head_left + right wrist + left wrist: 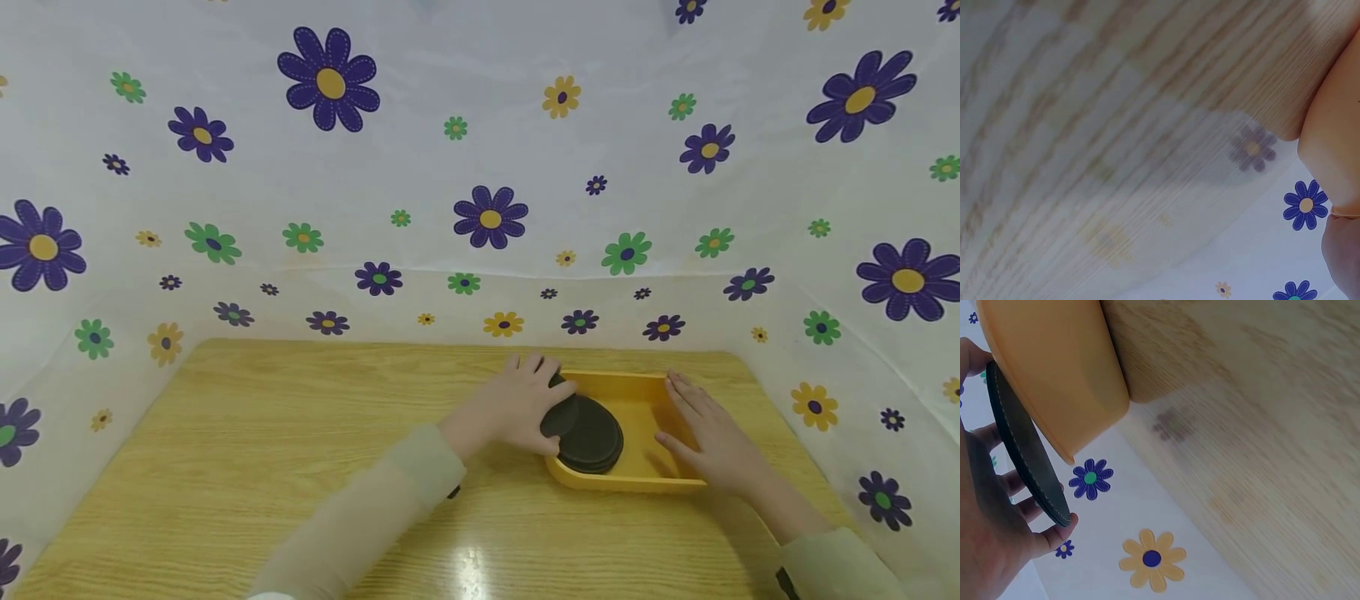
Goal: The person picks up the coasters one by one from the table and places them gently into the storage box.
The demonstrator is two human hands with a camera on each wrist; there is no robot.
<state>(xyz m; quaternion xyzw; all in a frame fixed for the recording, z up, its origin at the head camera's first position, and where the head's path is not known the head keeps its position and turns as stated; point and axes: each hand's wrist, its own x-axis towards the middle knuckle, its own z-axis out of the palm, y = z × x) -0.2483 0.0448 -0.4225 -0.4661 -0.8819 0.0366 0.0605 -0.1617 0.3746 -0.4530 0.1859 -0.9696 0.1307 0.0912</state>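
My left hand (517,404) grips a dark round coaster (558,417) by its edge, fingers spread around the far side and thumb at the near side. In the left wrist view this coaster (1029,447) is tilted on edge beside the tray wall and shows light stitching along its rim. Below it, more dark round coasters (596,437) lie stacked in the left end of an orange-yellow tray (637,483). At the tray's right end rests my right hand (716,437), its fingers straight along the rim and its thumb reaching over the inside.
A wood-grain table (337,400) carries the tray on its right side. White cloth (420,167) with purple, green and yellow flowers stands behind the table and along both sides.
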